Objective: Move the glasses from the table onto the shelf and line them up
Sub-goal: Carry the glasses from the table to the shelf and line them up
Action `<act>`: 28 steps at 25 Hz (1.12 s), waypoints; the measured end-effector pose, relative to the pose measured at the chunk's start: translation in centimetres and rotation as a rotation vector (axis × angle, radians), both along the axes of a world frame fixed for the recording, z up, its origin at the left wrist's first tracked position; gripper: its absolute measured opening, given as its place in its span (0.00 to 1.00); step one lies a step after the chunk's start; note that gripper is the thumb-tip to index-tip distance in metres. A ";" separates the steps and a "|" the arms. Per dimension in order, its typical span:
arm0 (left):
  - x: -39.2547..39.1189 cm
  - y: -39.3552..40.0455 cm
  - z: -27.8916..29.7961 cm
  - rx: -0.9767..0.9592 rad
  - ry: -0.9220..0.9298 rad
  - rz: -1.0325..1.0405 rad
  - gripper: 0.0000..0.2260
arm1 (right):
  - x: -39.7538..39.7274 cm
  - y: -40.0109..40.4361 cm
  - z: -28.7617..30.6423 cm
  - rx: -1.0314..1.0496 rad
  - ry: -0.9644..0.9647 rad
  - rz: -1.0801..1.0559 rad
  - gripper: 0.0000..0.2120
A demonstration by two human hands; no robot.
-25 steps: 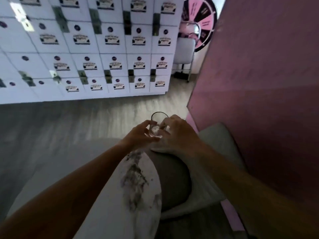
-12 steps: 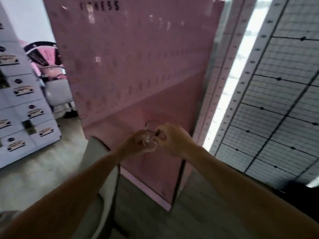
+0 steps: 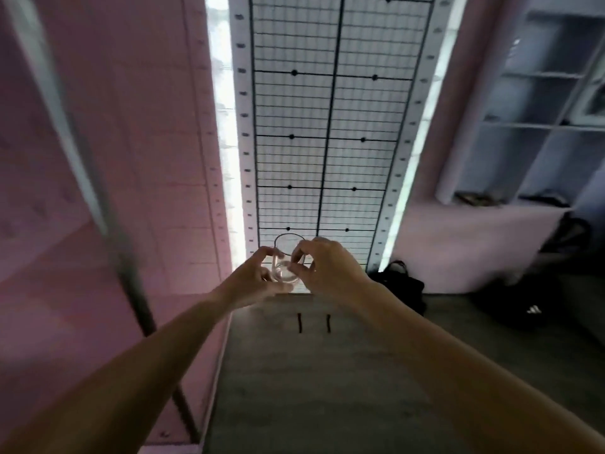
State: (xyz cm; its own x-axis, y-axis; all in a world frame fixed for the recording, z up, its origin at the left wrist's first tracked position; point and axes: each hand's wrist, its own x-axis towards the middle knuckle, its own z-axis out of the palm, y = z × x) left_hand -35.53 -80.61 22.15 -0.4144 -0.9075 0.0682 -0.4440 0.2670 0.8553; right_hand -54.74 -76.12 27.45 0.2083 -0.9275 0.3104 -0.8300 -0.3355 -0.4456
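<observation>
A clear drinking glass point(image 3: 285, 262) is held upright between both hands at the middle of the head view, in the air above the floor. My left hand point(image 3: 250, 279) grips its left side with fingers and thumb. My right hand point(image 3: 327, 270) pinches the right side and rim. A shelf unit point(image 3: 553, 126) with pale boards stands at the far right, blurred. No table is in view.
A pink panel point(image 3: 131, 158) with a grey metal post fills the left. Straight ahead is a white wire-grid panel point(image 3: 324, 126) between perforated uprights. Dark bags point(image 3: 401, 283) lie on the grey floor at right. Two short dark marks point(image 3: 312, 322) sit on the floor.
My view has swung right, from the white lockers past the pink panel to the wire grid and shelf. Both hands have kept hold of the glass throughout.
</observation>
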 end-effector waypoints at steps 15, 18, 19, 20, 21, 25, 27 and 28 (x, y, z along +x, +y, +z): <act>-35.6 -21.4 4.4 -0.019 0.033 -0.563 0.25 | -30.0 -12.4 4.1 -0.046 0.012 -0.618 0.09; -41.2 -23.9 5.2 -0.026 0.062 -0.617 0.25 | -34.3 -13.7 5.0 -0.084 -0.005 -0.695 0.10; -43.0 -24.5 5.4 -0.021 0.073 -0.640 0.25 | -35.7 -14.0 5.2 -0.092 -0.011 -0.719 0.10; -44.8 -24.9 5.5 -0.020 0.083 -0.663 0.25 | -37.2 -14.3 5.3 -0.101 -0.016 -0.742 0.10; -46.7 -25.4 5.5 -0.022 0.093 -0.683 0.25 | -38.7 -14.6 5.3 -0.112 -0.019 -0.762 0.10; -53.4 -27.2 5.2 -0.022 0.112 -0.708 0.27 | -44.5 -16.0 5.1 -0.115 -0.029 -0.800 0.10; -57.1 -28.5 5.0 -0.041 0.106 -0.716 0.26 | -48.1 -16.9 5.0 -0.128 -0.024 -0.800 0.09; -59.0 -29.1 5.0 -0.052 0.116 -0.716 0.27 | -50.0 -17.4 5.0 -0.144 -0.032 -0.794 0.09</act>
